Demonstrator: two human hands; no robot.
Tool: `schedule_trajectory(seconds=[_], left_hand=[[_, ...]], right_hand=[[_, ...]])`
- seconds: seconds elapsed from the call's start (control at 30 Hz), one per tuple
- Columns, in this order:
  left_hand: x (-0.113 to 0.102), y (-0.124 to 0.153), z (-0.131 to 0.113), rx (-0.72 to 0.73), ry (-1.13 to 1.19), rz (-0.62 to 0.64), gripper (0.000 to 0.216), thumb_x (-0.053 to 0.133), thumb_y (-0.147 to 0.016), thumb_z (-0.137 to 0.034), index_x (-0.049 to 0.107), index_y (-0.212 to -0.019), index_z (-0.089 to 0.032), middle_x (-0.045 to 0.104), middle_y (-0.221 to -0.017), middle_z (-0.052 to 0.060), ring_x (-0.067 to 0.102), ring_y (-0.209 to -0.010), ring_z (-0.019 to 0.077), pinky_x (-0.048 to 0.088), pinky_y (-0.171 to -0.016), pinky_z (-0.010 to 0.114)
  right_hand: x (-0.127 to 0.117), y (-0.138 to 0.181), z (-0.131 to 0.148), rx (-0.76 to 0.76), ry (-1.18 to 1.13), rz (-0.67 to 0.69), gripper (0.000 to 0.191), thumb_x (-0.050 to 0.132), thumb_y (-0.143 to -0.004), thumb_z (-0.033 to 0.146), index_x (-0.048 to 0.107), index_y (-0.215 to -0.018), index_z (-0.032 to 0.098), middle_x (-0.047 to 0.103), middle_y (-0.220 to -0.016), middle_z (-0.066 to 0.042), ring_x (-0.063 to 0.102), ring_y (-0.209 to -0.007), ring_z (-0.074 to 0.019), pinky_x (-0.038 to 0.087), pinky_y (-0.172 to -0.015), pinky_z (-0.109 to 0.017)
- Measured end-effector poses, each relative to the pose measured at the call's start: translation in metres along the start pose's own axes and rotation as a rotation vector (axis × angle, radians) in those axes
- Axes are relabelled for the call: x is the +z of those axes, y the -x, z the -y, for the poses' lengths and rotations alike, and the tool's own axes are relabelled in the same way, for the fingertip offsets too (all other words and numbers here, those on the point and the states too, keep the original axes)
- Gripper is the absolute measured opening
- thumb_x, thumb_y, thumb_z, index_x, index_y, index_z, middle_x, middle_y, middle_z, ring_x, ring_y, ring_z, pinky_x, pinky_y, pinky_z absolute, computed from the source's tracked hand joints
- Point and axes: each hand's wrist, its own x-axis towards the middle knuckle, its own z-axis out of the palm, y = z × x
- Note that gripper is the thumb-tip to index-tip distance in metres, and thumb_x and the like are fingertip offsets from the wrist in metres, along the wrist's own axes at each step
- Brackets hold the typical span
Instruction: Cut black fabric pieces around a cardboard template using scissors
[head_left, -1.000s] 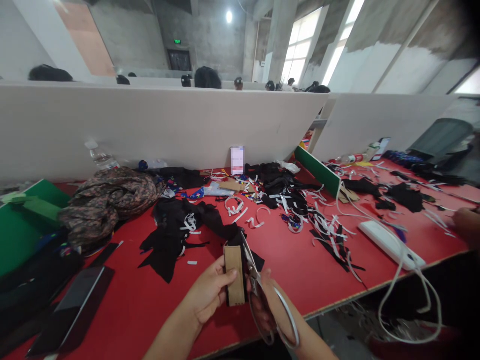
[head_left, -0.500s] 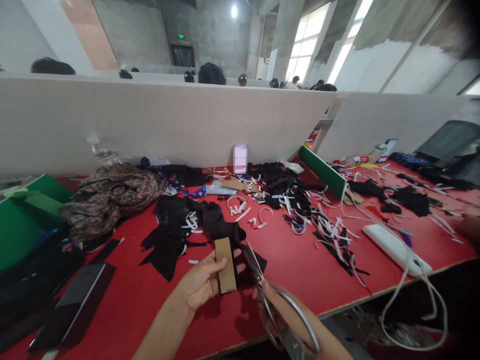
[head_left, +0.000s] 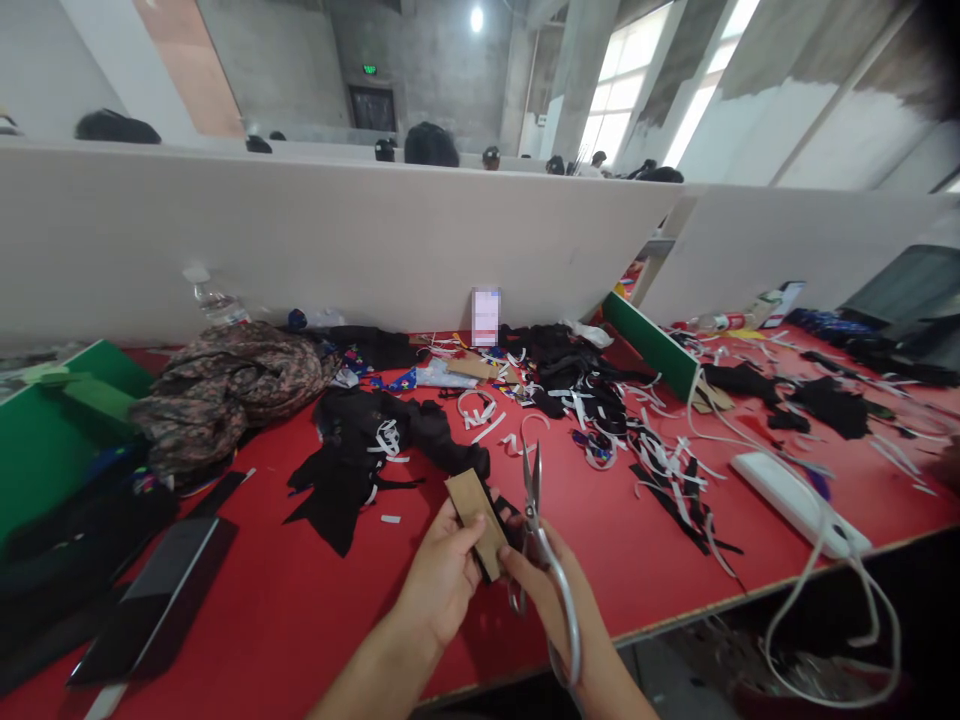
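My left hand [head_left: 448,570] grips a tan cardboard strip [head_left: 478,520], thumb on top, with black fabric showing beneath and along its right edge. My right hand [head_left: 551,585] is closed around metal scissors [head_left: 534,500], whose blades point up and away, slightly parted. The right thumb and fingertips touch the lower right edge of the cardboard. Just beyond the cardboard lies a crumpled heap of black fabric [head_left: 341,500] with white strips on it. The fingers under the cardboard are partly hidden.
A power bank-like black device [head_left: 161,590] lies at left, beside a patterned cloth bundle [head_left: 225,390]. A phone [head_left: 486,318] leans on the white partition [head_left: 337,230]. Fabric scraps and white strips [head_left: 667,470] litter the red table. A white power strip [head_left: 799,503] with a cable sits right.
My right hand has moved up and left to the cardboard, swinging the scissors more upright. The left hand has shifted right, and the cardboard has tilted, its top leaning left.
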Motion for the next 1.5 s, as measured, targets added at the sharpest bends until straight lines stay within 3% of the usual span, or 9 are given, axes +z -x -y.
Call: schedule_trajectory(seconds=[0.13,0.27,0.6,0.77,0.87,0.97,1.17,1.3,1.5], left_hand=[[-0.001,-0.003,0.003,0.014,0.031,-0.010,0.035,0.058,-0.073,-0.011,0.054,-0.108,-0.018,0.057,-0.119,0.009,0.056,-0.104,0.0221,0.049,-0.080,0.030],[-0.001,-0.006,-0.002,0.060,0.081,0.040,0.035,0.057,-0.075,-0.011,0.054,-0.109,-0.019,0.058,-0.118,0.008,0.050,-0.112,0.0195,0.045,-0.087,0.028],[-0.001,-0.006,-0.011,-0.015,0.061,0.095,0.036,0.055,-0.080,-0.021,0.050,-0.115,-0.018,0.059,-0.112,0.012,0.057,-0.100,0.0200,0.049,-0.073,0.027],[0.002,-0.007,-0.011,0.008,-0.003,0.016,0.029,0.055,-0.079,-0.017,0.054,-0.108,-0.012,0.063,-0.103,0.014,0.060,-0.095,0.0207,0.049,-0.074,0.028],[-0.005,-0.010,-0.017,0.004,-0.071,0.005,0.026,0.055,-0.078,-0.017,0.055,-0.104,-0.012,0.065,-0.097,0.014,0.062,-0.089,0.0223,0.050,-0.072,0.031],[-0.020,-0.013,-0.033,-0.045,-0.157,0.036,0.023,0.057,-0.075,-0.013,0.057,-0.099,-0.011,0.064,-0.104,0.015,0.062,-0.094,0.0235,0.051,-0.072,0.029],[-0.054,-0.012,-0.063,-0.185,-0.298,-0.005,0.022,0.062,-0.071,-0.010,0.058,-0.092,-0.007,0.062,-0.107,0.020,0.063,-0.092,0.0273,0.052,-0.070,0.028],[-0.062,-0.008,-0.067,-0.204,-0.329,-0.031,0.021,0.063,-0.070,-0.011,0.057,-0.091,-0.008,0.064,-0.102,0.020,0.062,-0.093,0.0276,0.052,-0.070,0.028],[-0.056,-0.001,-0.069,-0.242,-0.378,-0.040,0.020,0.063,-0.071,-0.013,0.055,-0.089,-0.011,0.068,-0.086,0.013,0.064,-0.088,0.0272,0.051,-0.058,0.023]], right_hand=[[0.001,-0.002,-0.009,0.046,-0.021,-0.022,0.038,0.063,-0.070,0.038,0.048,-0.098,0.018,0.052,-0.059,0.004,0.048,-0.045,-0.0111,0.038,-0.039,-0.021],[0.005,0.002,-0.015,0.089,-0.099,-0.022,0.036,0.062,-0.070,0.037,0.046,-0.096,0.019,0.050,-0.055,0.005,0.050,-0.045,-0.0117,0.037,-0.038,-0.020],[0.018,0.012,-0.012,0.083,-0.231,-0.111,0.038,0.065,-0.067,0.039,0.043,-0.092,0.019,0.054,-0.062,0.004,0.055,-0.047,-0.0129,0.040,-0.042,-0.021],[0.019,0.014,-0.017,0.095,-0.203,-0.070,0.040,0.064,-0.068,0.042,0.044,-0.093,0.019,0.054,-0.063,0.004,0.055,-0.048,-0.0133,0.040,-0.044,-0.022],[0.013,0.015,-0.014,0.076,-0.104,0.016,0.038,0.063,-0.069,0.045,0.048,-0.091,0.018,0.055,-0.066,0.002,0.054,-0.053,-0.0127,0.041,-0.048,-0.022],[-0.006,0.017,-0.003,0.100,-0.066,0.121,0.041,0.052,-0.075,0.053,0.051,-0.092,0.016,0.054,-0.062,0.001,0.049,-0.049,-0.0102,0.038,-0.046,-0.020],[-0.051,0.016,0.003,0.207,0.047,0.482,0.052,0.039,-0.078,0.064,0.055,-0.087,0.015,0.054,-0.060,0.001,0.045,-0.045,-0.0078,0.034,-0.042,-0.018],[-0.050,0.012,-0.009,0.294,0.063,0.677,0.061,0.033,-0.077,0.068,0.057,-0.090,0.014,0.057,-0.062,-0.001,0.047,-0.043,-0.0080,0.032,-0.040,-0.017],[-0.034,0.004,0.008,0.313,0.088,0.713,0.060,0.035,-0.075,0.069,0.058,-0.081,0.014,0.056,-0.056,0.001,0.045,-0.039,-0.0074,0.029,-0.038,-0.016]])
